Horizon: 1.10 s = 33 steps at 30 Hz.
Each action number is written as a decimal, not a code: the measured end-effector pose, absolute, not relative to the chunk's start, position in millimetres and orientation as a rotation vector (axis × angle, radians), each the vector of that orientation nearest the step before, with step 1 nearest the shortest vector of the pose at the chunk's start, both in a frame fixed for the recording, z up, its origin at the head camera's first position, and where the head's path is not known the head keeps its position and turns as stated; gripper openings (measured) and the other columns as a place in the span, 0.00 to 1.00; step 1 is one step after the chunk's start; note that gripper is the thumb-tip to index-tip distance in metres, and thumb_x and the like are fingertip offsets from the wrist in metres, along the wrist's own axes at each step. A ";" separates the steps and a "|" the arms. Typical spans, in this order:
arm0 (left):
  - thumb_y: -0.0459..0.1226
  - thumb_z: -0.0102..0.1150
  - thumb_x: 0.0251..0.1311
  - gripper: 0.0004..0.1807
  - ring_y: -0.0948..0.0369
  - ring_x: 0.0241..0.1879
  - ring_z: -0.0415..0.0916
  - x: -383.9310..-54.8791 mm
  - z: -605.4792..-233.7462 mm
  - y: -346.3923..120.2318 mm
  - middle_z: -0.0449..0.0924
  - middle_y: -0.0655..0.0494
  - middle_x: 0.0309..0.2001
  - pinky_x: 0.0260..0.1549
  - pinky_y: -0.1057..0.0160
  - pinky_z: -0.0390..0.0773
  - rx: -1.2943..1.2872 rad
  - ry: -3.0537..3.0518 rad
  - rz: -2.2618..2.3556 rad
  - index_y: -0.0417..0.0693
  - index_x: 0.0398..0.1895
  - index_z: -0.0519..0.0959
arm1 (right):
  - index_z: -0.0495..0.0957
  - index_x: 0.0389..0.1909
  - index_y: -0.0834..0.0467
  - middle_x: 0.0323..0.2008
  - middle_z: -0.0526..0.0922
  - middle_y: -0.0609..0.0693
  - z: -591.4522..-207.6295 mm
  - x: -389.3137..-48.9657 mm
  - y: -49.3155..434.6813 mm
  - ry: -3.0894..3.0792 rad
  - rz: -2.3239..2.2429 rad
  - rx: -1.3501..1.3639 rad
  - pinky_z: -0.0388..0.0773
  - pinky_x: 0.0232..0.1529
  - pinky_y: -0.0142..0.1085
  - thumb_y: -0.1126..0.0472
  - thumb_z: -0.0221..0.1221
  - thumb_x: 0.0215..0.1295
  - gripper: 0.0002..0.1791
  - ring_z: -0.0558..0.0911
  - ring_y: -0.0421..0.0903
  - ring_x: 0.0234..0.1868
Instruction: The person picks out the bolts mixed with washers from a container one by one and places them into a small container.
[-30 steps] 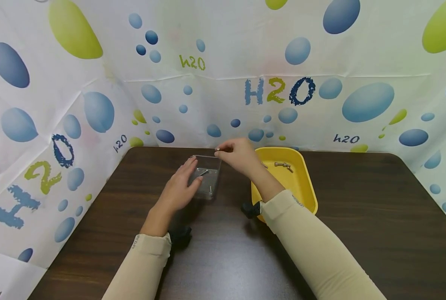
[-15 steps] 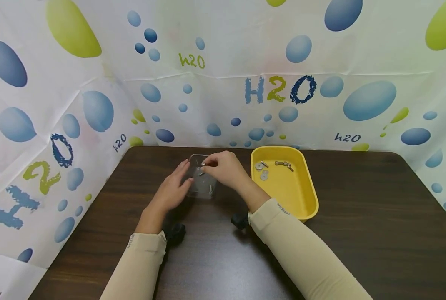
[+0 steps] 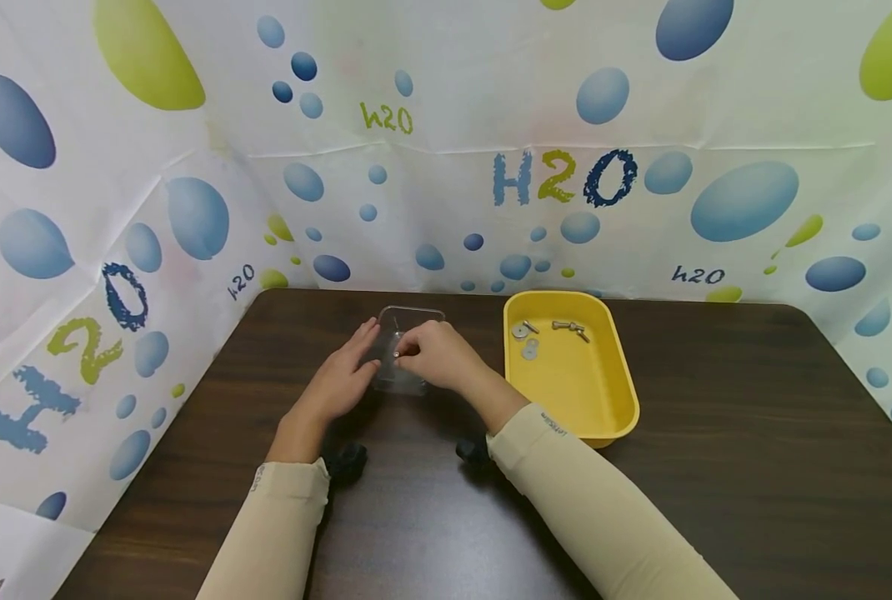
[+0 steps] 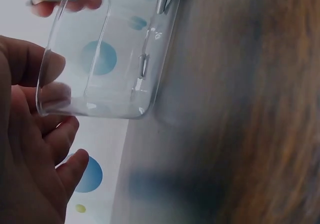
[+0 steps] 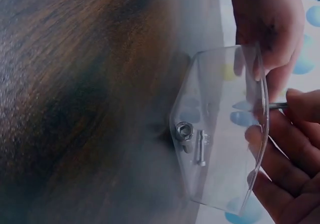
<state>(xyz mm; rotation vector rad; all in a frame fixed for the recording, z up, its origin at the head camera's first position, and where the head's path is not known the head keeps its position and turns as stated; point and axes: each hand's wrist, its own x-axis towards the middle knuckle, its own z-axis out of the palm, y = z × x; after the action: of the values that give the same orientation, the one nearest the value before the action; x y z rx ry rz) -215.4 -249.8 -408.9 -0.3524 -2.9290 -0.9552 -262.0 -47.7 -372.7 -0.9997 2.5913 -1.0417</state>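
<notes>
Bolt [image 5: 278,105] is being pinched by the R hand [image 3: 442,354], btwn thumb & fingers, at the open top of the clear box [image 5: 225,181]; can't tell if its tip is dipping below the rim. The grip is prob. staying this fine b/c the bolt is so small, leaving one end poking free. Two more bolts [image 5: 201,148] are lying inside, low in the box. L hand [image 3: 341,379] isn't clasping anything: fingers are reaching fairly straight along the box's L side, thumb apart, fingertips at the wall, prob. steadying light plastic. Box is standing on the surface [image 3: 731,433], L of the yellow tray [image 3: 584,400], where spare bolts [image 3: 570,328] & washers [image 3: 529,348] are sitting near the far end, so box & tray are both lying within easy reach, approx. side by side. R forearm is slanting in from the near R, L forearm from the near L; both hands are meeting over the box.
</notes>
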 end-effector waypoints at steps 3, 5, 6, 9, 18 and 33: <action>0.35 0.44 0.71 0.32 0.47 0.77 0.47 -215.7 -409.3 -251.2 0.46 0.49 0.79 0.71 0.40 0.53 -0.355 -2.921 -0.968 0.41 0.77 0.55 | 0.88 0.41 0.56 0.33 0.86 0.44 -372.1 -261.9 -48.6 2.582 -0.971 -1.030 0.78 0.33 0.28 0.59 0.64 0.66 0.08 0.79 0.41 0.30; 0.35 0.44 0.71 0.32 0.46 0.76 0.48 -216.1 -409.4 -251.3 0.46 0.48 0.79 0.71 0.40 0.53 -0.363 -2.919 -0.976 0.40 0.76 0.55 | 0.88 0.41 0.55 0.32 0.86 0.43 -371.3 -261.8 -48.9 2.582 -0.933 -1.028 0.78 0.33 0.28 0.58 0.63 0.66 0.08 0.78 0.41 0.30; 0.35 0.44 0.71 0.32 0.46 0.76 0.48 -216.3 -409.4 -251.3 0.46 0.47 0.79 0.71 0.40 0.54 -0.367 -2.920 -0.974 0.40 0.76 0.55 | 0.88 0.41 0.55 0.33 0.86 0.43 -371.3 -261.8 -49.2 2.583 -0.916 -1.025 0.78 0.33 0.28 0.58 0.63 0.66 0.08 0.78 0.41 0.30; 0.35 0.45 0.71 0.32 0.46 0.76 0.49 -216.9 -409.1 -251.0 0.47 0.46 0.79 0.71 0.40 0.54 -0.360 -2.920 -0.976 0.40 0.76 0.55 | 0.88 0.41 0.55 0.33 0.86 0.43 -371.9 -262.6 -50.4 2.580 -0.876 -1.023 0.79 0.35 0.28 0.58 0.63 0.66 0.08 0.79 0.40 0.31; 0.34 0.45 0.70 0.32 0.45 0.76 0.49 -216.2 -411.1 -251.0 0.47 0.46 0.78 0.71 0.40 0.53 -0.345 -2.930 -0.989 0.40 0.76 0.55 | 0.86 0.48 0.56 0.43 0.88 0.47 -377.4 -261.4 -54.6 2.596 -0.752 -1.023 0.82 0.47 0.33 0.60 0.62 0.67 0.11 0.84 0.41 0.39; 0.33 0.45 0.67 0.33 0.46 0.76 0.49 -218.3 -412.2 -251.9 0.49 0.45 0.78 0.71 0.41 0.54 -0.345 -2.917 -0.979 0.39 0.76 0.55 | 0.84 0.52 0.57 0.49 0.86 0.49 -377.2 -261.8 -56.7 2.543 -0.711 -1.047 0.81 0.50 0.36 0.61 0.56 0.71 0.14 0.82 0.42 0.43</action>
<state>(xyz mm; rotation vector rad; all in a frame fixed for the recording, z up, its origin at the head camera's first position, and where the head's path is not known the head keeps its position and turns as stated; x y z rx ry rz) -218.3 -251.9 -412.2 -0.3452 -2.9173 -0.9790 -261.8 -56.7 -377.2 -1.0466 2.5433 -0.7114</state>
